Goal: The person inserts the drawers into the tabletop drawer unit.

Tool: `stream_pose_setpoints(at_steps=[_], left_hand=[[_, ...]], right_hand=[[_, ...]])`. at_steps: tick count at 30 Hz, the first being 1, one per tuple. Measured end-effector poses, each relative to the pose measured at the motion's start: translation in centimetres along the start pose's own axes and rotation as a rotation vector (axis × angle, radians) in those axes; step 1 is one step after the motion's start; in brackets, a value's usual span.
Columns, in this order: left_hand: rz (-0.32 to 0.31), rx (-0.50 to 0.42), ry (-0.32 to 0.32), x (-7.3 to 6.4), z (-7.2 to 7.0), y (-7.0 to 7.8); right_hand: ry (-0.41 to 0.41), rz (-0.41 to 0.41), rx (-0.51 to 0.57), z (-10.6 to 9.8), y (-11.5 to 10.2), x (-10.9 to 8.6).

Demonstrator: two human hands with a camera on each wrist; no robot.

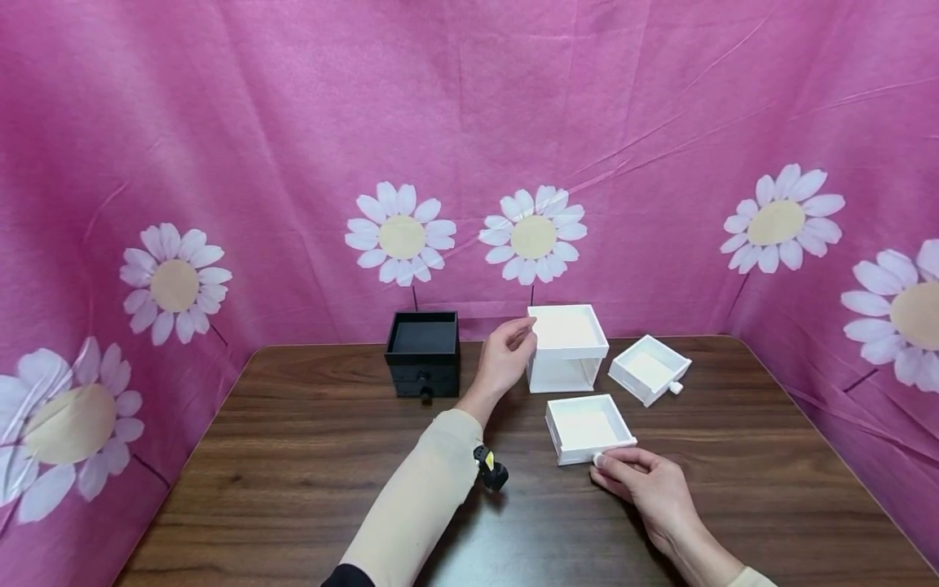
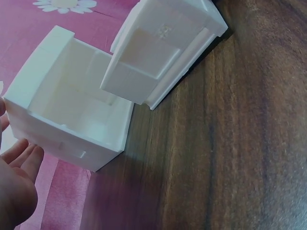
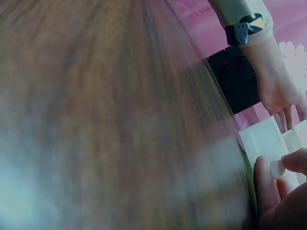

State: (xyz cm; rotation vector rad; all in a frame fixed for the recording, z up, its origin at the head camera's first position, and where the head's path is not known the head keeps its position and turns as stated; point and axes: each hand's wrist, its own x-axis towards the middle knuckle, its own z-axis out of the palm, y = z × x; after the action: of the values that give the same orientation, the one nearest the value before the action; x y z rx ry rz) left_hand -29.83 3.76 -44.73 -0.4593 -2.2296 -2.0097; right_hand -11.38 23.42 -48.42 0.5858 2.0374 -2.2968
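Right hand (image 1: 653, 493) is pinching the knob (image 3: 277, 169), partly hidden between its fingers, of a white drawer (image 1: 587, 425) out in front of an open-fronted white box (image 1: 566, 350). Left hand (image 1: 504, 356), cut off in its wrist view, is touching the box's left side with relaxed fingers; a second drawer (image 1: 649, 368) and a black unit (image 1: 423, 363) are flanking the box.

L arm (image 1: 411, 509), in a long cream fabric sleeve (image 1: 443, 452) (black fabric (image 1: 349, 576) at its lower end), runs fwd diag. from bottom ctr; visible stretch approx. straight. Bare L hand (image 1: 504, 355) sits farther fwd than the R, fingers tog., extended w/ a slight bend. R forearm (image 1: 700, 548) enters from bottom R, cream cuff (image 1: 751, 578) just showing. Bare R hand (image 1: 656, 489) angles inward & fwd, thumb & finger in a pinch.
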Motion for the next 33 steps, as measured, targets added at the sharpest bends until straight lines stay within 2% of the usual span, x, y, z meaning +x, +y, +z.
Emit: stream_pose_setpoints(at_steps=[8, 16, 33], left_hand=[[0.0, 0.035, 0.013, -0.1, 0.0, -0.1], [-0.008, -0.01, 0.02, 0.0, 0.2, -0.6], [-0.038, -0.042, 0.005, -0.1, 0.2, -0.5]], right_hand=[[0.028, 0.024, 0.05, 0.3, -0.1, 0.2], [0.048, 0.032, 0.097, 0.9, 0.0, 0.3], [0.058, 0.019, 0.177, 1.6, -0.1, 0.6]])
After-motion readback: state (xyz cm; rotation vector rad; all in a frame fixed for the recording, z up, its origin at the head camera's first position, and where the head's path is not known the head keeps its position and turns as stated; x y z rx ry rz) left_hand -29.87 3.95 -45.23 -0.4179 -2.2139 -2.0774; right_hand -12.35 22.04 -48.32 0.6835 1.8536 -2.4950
